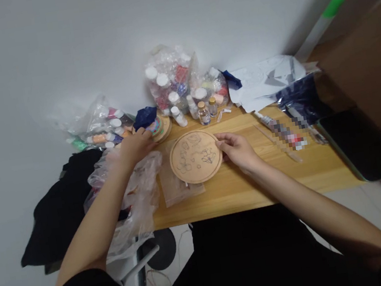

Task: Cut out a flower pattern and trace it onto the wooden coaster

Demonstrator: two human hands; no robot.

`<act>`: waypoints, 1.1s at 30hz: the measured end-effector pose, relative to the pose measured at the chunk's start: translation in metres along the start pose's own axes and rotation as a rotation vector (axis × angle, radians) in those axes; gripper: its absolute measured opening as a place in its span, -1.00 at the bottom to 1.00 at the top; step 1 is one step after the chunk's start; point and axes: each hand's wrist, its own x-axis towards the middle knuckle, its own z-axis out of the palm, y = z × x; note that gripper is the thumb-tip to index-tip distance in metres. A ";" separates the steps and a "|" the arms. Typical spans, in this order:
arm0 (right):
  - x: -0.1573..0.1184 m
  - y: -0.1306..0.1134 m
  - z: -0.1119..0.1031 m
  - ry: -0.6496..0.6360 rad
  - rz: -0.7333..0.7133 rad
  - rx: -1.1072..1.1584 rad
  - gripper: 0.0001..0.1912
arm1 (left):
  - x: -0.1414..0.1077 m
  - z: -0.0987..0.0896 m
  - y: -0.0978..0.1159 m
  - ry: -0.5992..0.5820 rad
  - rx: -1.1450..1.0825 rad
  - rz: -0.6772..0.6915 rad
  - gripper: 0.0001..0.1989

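My right hand (236, 150) pinches the right rim of a round wooden disc (196, 156). Pencil or pen outlines of flower-like shapes cover its face, which is tilted up toward me above the table. My left hand (138, 143) is at the back left with its fingers curled at the edge of a stack of round discs (163, 129). A colourful disc (155, 128) tops that stack, partly beneath a crumpled dark blue piece (145, 117). What the left fingertips grip is hidden. Under the drawn disc lies a clear flat plastic bag (180, 192).
Bags of white-capped bottles (169, 77) line the wall, with small corked glass jars (203, 112) before them. Right stand a glue-like tube (284, 131), white paper (263, 82), a black phone-like slab (361, 146) and a cardboard box (369, 73). Black cloth (63, 205) and crinkled plastic (138, 203) lie left.
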 end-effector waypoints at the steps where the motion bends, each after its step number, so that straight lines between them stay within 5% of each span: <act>1: 0.000 0.000 -0.001 0.001 -0.003 0.006 -0.70 | 0.001 0.001 -0.001 0.005 -0.022 -0.015 -0.68; 33: 0.001 0.002 0.001 0.013 -0.009 0.048 -0.78 | -0.009 -0.006 -0.010 0.090 -0.126 -0.069 -0.74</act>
